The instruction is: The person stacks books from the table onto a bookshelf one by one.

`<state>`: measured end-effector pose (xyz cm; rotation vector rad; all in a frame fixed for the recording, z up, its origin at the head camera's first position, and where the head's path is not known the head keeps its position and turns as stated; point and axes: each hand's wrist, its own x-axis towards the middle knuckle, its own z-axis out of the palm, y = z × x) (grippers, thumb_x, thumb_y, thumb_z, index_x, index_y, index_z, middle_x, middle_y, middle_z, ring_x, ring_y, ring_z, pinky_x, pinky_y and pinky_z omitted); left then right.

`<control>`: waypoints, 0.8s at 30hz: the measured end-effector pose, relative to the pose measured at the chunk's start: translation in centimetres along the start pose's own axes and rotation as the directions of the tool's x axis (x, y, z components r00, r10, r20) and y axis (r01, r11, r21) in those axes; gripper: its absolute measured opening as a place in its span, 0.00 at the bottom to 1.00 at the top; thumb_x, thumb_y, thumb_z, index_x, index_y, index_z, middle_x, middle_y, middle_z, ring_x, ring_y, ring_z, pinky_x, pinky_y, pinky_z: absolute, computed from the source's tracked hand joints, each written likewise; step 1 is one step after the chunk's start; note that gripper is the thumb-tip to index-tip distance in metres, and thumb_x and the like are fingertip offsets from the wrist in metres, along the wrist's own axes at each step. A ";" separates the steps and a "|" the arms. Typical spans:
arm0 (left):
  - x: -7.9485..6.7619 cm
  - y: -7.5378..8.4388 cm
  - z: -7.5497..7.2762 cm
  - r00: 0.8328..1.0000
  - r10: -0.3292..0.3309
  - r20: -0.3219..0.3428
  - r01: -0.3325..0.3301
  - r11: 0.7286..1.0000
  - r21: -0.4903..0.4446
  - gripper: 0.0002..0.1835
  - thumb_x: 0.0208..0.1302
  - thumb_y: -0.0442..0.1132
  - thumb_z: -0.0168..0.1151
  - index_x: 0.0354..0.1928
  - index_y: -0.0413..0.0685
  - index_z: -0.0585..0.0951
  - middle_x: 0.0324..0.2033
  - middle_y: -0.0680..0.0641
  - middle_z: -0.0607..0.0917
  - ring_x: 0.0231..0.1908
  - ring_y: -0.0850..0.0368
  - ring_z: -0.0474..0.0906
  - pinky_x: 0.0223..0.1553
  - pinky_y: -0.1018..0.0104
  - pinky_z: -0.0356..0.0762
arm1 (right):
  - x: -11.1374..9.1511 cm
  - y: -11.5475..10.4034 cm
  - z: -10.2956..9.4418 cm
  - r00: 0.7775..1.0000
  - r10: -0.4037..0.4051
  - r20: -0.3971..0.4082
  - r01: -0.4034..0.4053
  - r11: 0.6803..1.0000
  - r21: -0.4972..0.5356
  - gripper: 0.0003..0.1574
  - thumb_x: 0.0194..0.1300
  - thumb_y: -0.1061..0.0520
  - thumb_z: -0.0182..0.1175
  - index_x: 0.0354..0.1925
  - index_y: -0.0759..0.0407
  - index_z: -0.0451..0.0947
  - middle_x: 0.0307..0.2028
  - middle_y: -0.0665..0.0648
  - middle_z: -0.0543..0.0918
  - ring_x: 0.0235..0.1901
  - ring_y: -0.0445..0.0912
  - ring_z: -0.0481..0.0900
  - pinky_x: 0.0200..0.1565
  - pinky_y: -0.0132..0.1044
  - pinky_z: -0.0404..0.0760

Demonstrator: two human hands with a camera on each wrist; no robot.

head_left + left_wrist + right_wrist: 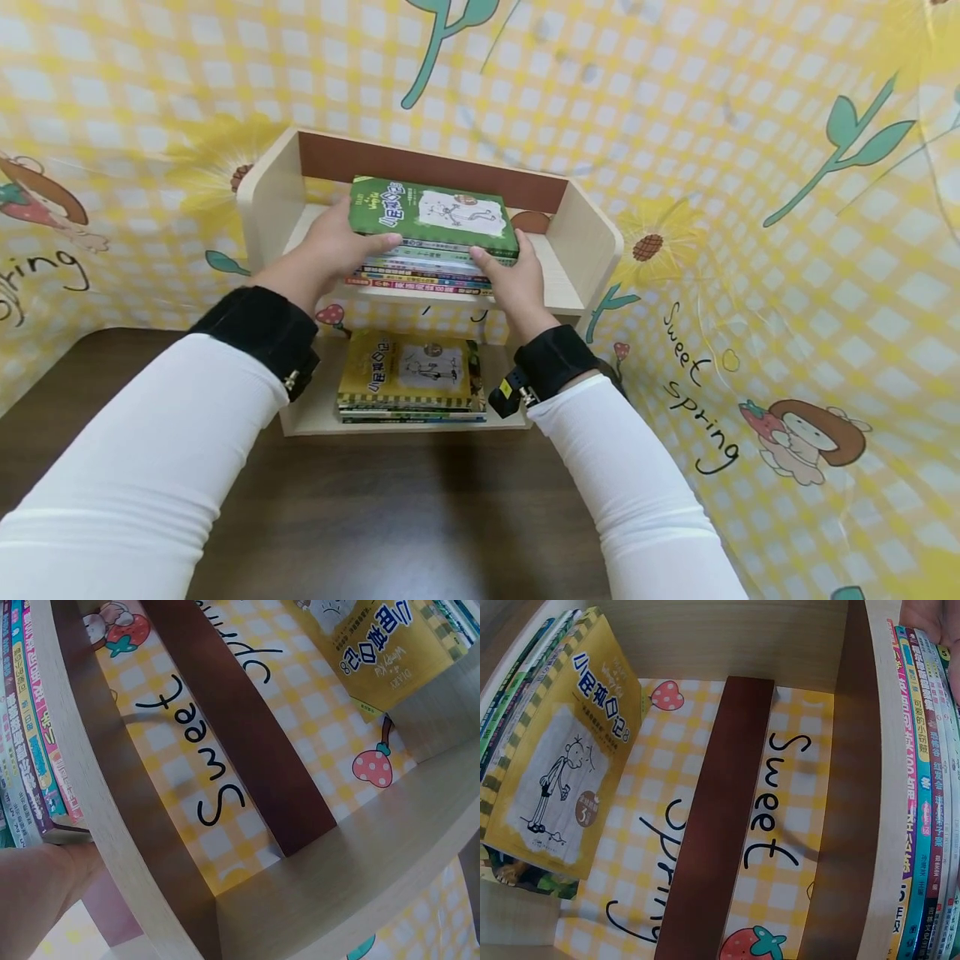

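On the upper board of a small wooden shelf [273,196], a stack of books [423,279] lies flat, topped by a green-covered book [382,208] with a cartoon drawing. My left hand [337,250] grips the stack's left end, thumb across the front near the green book. At the right end my right hand [519,279] holds it, thumb at the front corner. The left wrist view shows the left hand [45,889] against the ends of the book spines [34,735]. In the right wrist view, fingers [924,616] reach the top of the colourful spines [922,817].
Below, a second stack of books [412,414] lies on the lower board, a yellow book [378,367] on top. The shelf's side panel [588,242] rises right of my right hand. A dark wooden table [360,508] is in front; patterned cloth [750,250] hangs behind and to the right.
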<state>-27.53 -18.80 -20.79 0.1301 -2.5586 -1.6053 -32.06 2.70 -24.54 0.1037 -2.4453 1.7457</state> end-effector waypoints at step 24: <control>-7.5 -5.3 -2.3 0.922 0.385 0.035 -0.365 0.838 0.405 0.52 0.63 0.47 0.65 0.76 0.42 0.39 0.74 0.35 0.39 0.72 0.33 0.39 0.65 0.31 0.46 | -5.7 4.7 -3.0 0.897 -0.388 0.211 0.441 0.774 -0.455 0.53 0.71 0.42 0.54 0.76 0.61 0.36 0.76 0.60 0.38 0.75 0.50 0.33 0.73 0.49 0.39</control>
